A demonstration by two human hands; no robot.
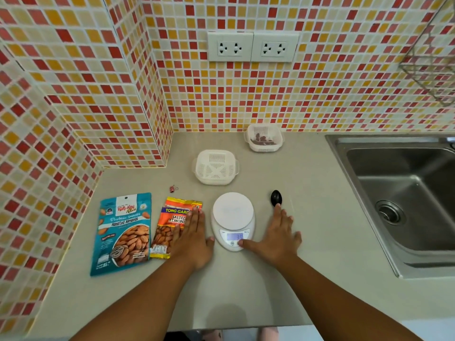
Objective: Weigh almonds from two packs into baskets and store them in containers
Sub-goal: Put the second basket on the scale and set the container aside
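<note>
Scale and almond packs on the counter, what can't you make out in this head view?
- Scale display: digits too blurred to read; right hand thumb covers the buttons.
- Orange almond pack: left hand lies flat over its right side, hiding part of the label.
- Far basket: dark contents too small to count.
- Black spoon: handle hidden under right fingers.

From my remote feed: both forearms bare to frame edge, no sleeves visible. Left hand point(194, 238) and right hand point(275, 236): no rings, watch, bands or gloves seen. Nails short, unpainted as far as I can tell. No markings noted.
</note>
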